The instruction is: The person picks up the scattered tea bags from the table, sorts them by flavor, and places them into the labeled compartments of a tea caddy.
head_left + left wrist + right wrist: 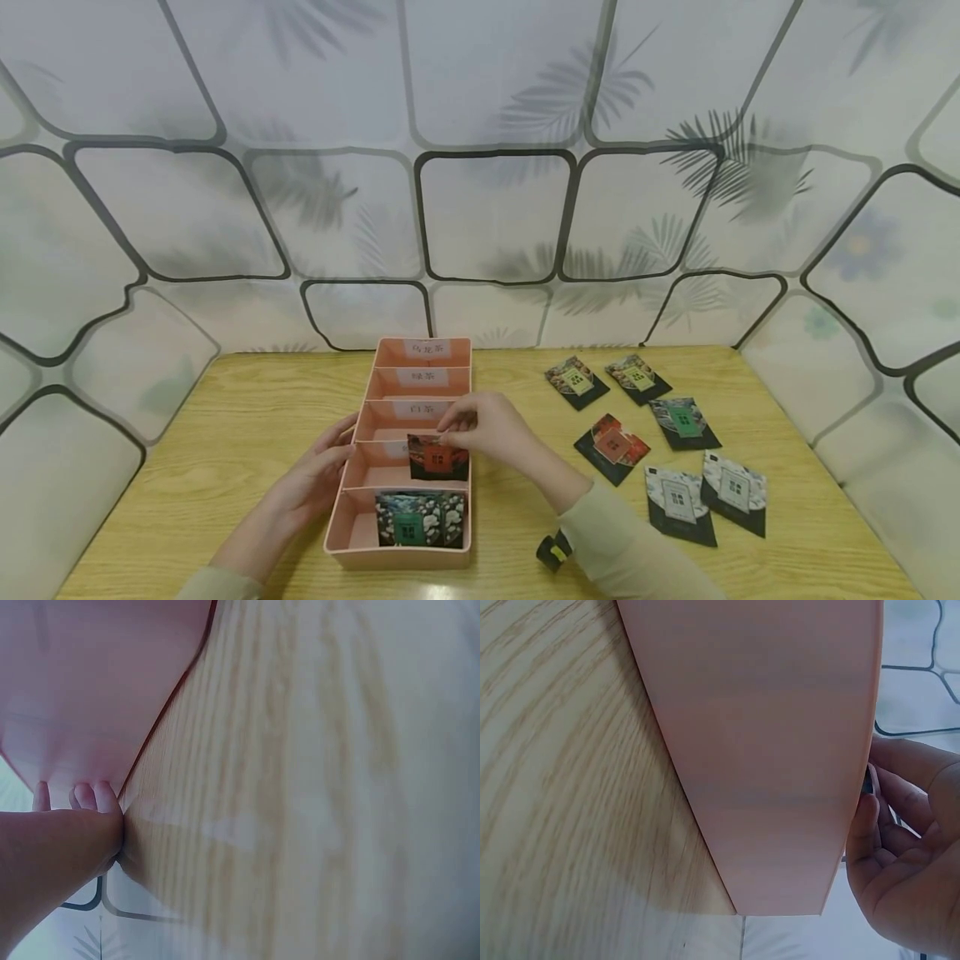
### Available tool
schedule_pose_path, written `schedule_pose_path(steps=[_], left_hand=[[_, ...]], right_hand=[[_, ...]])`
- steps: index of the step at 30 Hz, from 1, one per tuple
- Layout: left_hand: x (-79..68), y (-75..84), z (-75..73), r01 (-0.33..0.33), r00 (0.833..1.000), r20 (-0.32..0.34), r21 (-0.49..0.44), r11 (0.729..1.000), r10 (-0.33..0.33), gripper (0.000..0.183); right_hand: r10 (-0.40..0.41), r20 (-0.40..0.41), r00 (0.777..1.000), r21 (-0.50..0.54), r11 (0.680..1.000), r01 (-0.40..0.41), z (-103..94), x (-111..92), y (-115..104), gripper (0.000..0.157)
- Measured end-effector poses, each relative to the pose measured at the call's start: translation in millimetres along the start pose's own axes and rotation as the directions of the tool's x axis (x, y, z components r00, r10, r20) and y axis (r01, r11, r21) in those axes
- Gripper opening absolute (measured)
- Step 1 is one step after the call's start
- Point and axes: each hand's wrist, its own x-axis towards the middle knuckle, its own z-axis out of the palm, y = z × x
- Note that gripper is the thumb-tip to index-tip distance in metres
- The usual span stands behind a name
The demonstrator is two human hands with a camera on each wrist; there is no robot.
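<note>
A pink divided box (pixel 397 560) stands on the table with labelled compartments in a row. My right hand (pixel 487 429) pinches the top edge of a red and black tea bag packet (pixel 437 458), which sits in the second compartment from the front. In the right wrist view that hand (pixel 907 832) is at the box's rim, and the packet is mostly hidden behind the wall. Several green and black packets (pixel 408 521) stand in the front compartment. My left hand (pixel 315 475) rests against the box's left side, its fingers fairly straight in the left wrist view.
To the right lie loose packets: two yellow-labelled ones (pixel 576 382) at the back, a green-labelled one (pixel 684 423), a red one (pixel 612 448) and two white ones (pixel 681 505). A small black and yellow object (pixel 553 552) is by my right sleeve. A patterned curtain (pixel 495 217) hangs behind.
</note>
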Motion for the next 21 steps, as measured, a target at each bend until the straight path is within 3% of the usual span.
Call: schedule_pose_path(steps=[21], left_hand=[[0.0, -0.8, -1.6, -0.012, 0.999, 0.034, -0.047, 0.999, 0.014, 0.063]], right_hand=[[-0.004, 0.001, 1.000, 0.039, 0.999, 0.004, -20.6, 0, -6, 0.013]])
